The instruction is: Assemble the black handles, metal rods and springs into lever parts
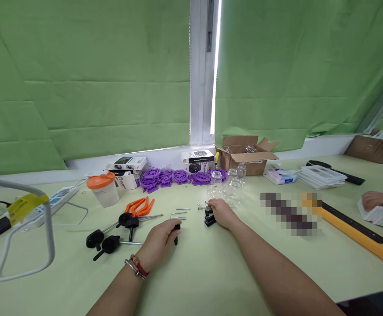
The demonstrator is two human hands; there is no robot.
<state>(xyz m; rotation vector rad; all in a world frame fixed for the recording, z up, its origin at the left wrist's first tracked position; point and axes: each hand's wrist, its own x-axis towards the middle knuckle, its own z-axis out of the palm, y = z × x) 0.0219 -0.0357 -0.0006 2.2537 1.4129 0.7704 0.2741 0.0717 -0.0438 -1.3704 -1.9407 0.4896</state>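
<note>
In the head view, my left hand (158,244) is closed around a small black plastic part (177,235) that sticks out past the thumb. Behind that wrist lie black knobs (111,243) with metal rods; one rod runs up to the hand, and I cannot tell whether it joins the held part. My right hand (223,213) reaches down with curled fingers over small black plastic parts (210,220) beside several metal springs (203,208). What its fingertips grip is hidden. Between the hands lie thin metal pins (179,213). Orange plastic handles (140,206) rest farther left.
Purple plastic parts (180,177) and glass jars (234,184) line the back, near a cardboard box (244,160). An orange-lidded cup (103,188), power strip (53,202) and grey metal frame (49,237) stand left. A yellow-black tool (356,230) and another person's hand (378,199) are right.
</note>
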